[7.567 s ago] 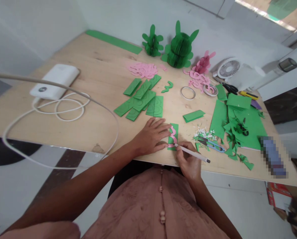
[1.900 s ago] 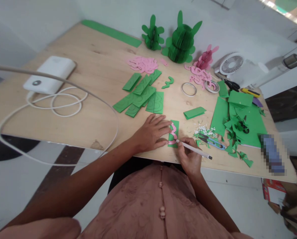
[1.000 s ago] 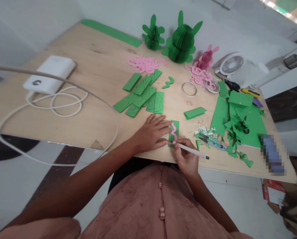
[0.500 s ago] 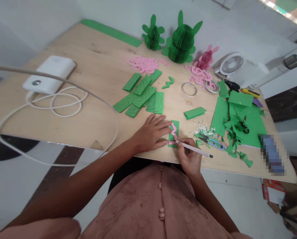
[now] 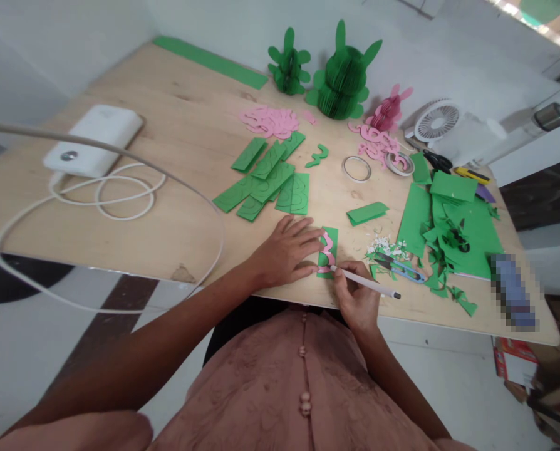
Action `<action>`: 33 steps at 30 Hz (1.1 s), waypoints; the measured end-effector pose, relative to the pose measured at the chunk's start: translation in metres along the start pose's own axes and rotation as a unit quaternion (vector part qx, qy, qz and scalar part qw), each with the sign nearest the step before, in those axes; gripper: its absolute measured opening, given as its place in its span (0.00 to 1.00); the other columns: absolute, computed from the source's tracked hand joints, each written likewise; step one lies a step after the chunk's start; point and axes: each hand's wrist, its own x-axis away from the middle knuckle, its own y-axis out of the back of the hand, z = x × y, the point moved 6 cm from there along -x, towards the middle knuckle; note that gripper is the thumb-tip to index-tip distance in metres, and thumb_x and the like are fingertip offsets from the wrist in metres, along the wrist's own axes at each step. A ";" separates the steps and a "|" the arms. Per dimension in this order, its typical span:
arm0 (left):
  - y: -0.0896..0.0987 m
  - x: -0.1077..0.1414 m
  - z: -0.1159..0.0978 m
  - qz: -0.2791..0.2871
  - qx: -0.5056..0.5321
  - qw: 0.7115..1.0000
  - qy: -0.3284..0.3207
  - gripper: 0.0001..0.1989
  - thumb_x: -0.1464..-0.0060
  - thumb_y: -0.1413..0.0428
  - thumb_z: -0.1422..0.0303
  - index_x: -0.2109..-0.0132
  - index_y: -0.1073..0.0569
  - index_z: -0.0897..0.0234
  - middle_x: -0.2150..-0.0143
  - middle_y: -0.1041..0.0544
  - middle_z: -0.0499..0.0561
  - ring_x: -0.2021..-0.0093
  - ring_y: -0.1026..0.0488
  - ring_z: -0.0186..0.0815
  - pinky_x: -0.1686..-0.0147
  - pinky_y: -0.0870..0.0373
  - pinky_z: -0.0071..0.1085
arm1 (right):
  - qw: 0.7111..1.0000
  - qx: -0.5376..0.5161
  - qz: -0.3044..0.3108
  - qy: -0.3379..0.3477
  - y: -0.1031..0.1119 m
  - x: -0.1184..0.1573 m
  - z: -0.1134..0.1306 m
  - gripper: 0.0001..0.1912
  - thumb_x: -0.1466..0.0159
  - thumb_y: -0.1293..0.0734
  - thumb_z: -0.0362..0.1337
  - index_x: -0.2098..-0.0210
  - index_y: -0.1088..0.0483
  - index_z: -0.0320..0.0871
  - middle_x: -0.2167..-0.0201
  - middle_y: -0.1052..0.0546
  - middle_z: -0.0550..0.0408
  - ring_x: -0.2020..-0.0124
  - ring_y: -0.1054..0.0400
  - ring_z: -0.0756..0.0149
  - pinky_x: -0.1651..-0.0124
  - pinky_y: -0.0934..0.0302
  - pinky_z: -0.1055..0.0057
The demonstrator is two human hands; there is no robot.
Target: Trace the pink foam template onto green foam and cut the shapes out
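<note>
A pink wavy paper cutout (image 5: 327, 249) lies on a small green paper piece (image 5: 333, 235) near the table's front edge. My left hand (image 5: 290, 252) is flat with fingers spread, its fingertips touching the left side of the cutout. In my right hand (image 5: 359, 302) is a white pen (image 5: 371, 283), gripped near its tip. That tip meets the lower right part of the cutout. Left of there, several green paper pieces with drawn curved outlines (image 5: 273, 178) lie overlapping. A green wavy cutout (image 5: 318, 155) and a folded green piece (image 5: 368, 213) lie beyond my hands.
Blue-handled snips (image 5: 402, 268) lie among green and white scraps on the right, near green sheets (image 5: 477, 232). Pink cutouts (image 5: 270, 121), tape rolls (image 5: 356, 169) and green paper figures (image 5: 341, 81) stand or lie farther back. A white power bank (image 5: 94, 141) trails a looping cable at left.
</note>
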 end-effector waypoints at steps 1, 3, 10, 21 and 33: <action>0.000 0.000 0.000 0.000 -0.001 1.000 0.000 0.18 0.41 0.46 0.59 0.46 0.28 0.58 0.35 0.34 0.54 0.32 0.47 0.52 0.36 0.54 0.56 | 1.000 0.003 0.002 -0.001 0.000 0.000 0.001 0.04 0.37 0.36 0.37 0.67 0.31 0.45 0.72 0.25 0.55 0.69 0.29 0.62 0.65 0.35 0.65; 0.000 0.000 0.000 0.000 -0.004 1.000 -0.001 0.18 0.41 0.46 0.58 0.46 0.28 0.58 0.34 0.34 0.53 0.32 0.47 0.52 0.36 0.54 0.55 | 1.000 0.006 0.007 -0.006 -0.002 0.000 0.004 0.04 0.37 0.36 0.37 0.67 0.31 0.45 0.72 0.24 0.55 0.69 0.29 0.62 0.64 0.34 0.64; -0.001 0.000 0.001 0.001 -0.006 1.000 -0.001 0.18 0.40 0.47 0.57 0.46 0.29 0.58 0.34 0.34 0.53 0.32 0.46 0.52 0.36 0.54 0.55 | 1.000 -0.024 0.005 -0.015 -0.003 0.001 0.005 0.04 0.37 0.36 0.36 0.67 0.30 0.45 0.71 0.24 0.55 0.68 0.28 0.62 0.63 0.34 0.65; -0.001 0.000 0.000 0.000 -0.002 1.000 -0.001 0.18 0.40 0.47 0.59 0.46 0.28 0.58 0.34 0.34 0.53 0.32 0.47 0.52 0.35 0.55 0.56 | 1.000 -0.022 -0.010 -0.011 0.001 0.000 -0.001 0.05 0.36 0.36 0.37 0.68 0.31 0.45 0.72 0.25 0.56 0.69 0.30 0.63 0.65 0.35 0.66; -0.001 0.000 0.000 0.001 -0.007 1.000 -0.001 0.18 0.40 0.47 0.59 0.46 0.28 0.58 0.34 0.34 0.54 0.32 0.47 0.52 0.36 0.54 0.56 | 1.000 -0.014 0.004 -0.012 -0.002 0.000 0.000 0.04 0.37 0.36 0.36 0.68 0.31 0.45 0.72 0.25 0.55 0.68 0.29 0.62 0.64 0.35 0.65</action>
